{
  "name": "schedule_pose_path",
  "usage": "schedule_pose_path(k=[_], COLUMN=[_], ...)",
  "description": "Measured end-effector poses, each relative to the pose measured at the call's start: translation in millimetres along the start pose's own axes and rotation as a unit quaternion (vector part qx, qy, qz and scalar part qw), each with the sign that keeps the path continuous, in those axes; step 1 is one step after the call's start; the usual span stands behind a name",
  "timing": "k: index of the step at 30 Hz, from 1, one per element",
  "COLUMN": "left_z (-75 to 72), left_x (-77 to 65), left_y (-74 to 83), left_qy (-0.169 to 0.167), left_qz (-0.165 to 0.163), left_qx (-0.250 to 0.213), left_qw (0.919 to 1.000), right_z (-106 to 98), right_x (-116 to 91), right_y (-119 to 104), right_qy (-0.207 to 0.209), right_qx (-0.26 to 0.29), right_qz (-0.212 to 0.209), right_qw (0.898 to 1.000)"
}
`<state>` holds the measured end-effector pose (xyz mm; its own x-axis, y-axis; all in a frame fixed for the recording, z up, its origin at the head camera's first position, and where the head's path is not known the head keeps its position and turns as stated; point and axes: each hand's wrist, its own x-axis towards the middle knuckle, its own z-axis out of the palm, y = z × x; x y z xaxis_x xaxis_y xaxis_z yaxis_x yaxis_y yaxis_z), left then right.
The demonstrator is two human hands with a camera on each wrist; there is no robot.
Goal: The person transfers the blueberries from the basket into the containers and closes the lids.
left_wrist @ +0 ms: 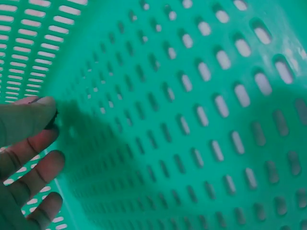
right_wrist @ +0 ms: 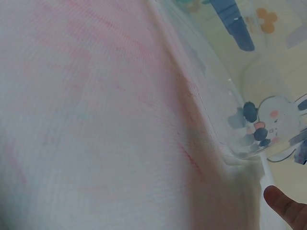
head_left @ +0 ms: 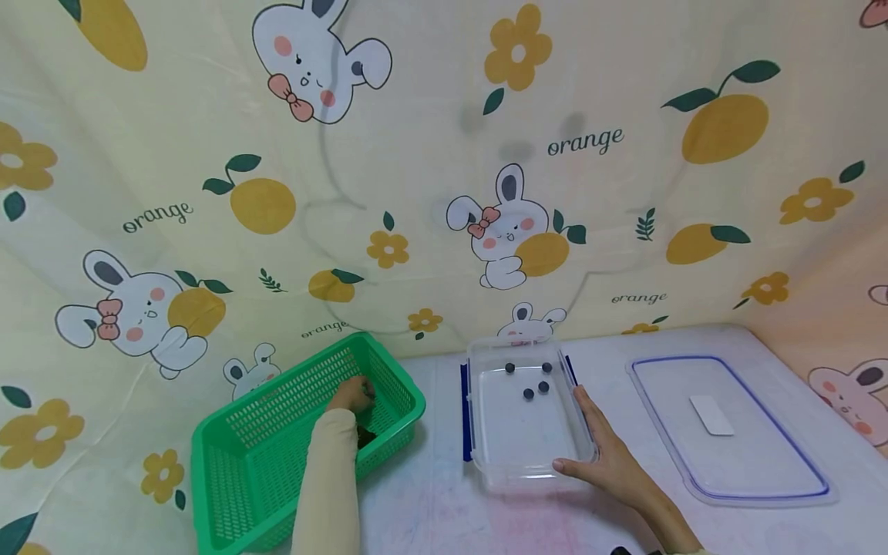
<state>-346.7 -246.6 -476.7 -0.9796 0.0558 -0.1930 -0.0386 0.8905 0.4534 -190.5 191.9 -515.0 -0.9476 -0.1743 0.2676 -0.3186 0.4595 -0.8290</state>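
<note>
My left hand reaches into the green plastic basket near its far right end. In the left wrist view, its thumb and forefinger pinch a small dark piece, mostly hidden by the fingertips. Another dark item lies in the basket, partly behind the sleeve. To the right stands a clear plastic container without its lid, with several small dark round pieces on its bottom. My right hand touches the container's near right corner, fingers extended along the side and thumb at the front rim.
A clear lid with a blue seal and a white label lies flat at the right. Blue side clips hang from the container. Behind the table rises a patterned cloth.
</note>
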Motion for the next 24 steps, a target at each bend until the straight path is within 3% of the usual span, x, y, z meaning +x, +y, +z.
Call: schedule_pose_path(k=[3, 15, 24], left_z=[-5.3, -36.5, -60.2], left_x=[-1.9, -7.6, -18.3], left_y=[0.2, 7.7, 25.4], left_qy=[0.002, 0.039, 0.071], left_qz=[-0.001, 0.047, 0.072], left_qx=[-0.026, -0.097, -0.186], left_qw=[0.9997, 0.9934, 0.9773], right_z=[0, -2, -2], right_x=[1, 2, -1], right_y=[0, 1, -5], right_qy=[0.001, 0.005, 0.0], right_qx=[-0.002, -0.011, -0.004], right_qz=[-0.004, -0.008, -0.008], right_qw=[1.0, 1.0, 1.0])
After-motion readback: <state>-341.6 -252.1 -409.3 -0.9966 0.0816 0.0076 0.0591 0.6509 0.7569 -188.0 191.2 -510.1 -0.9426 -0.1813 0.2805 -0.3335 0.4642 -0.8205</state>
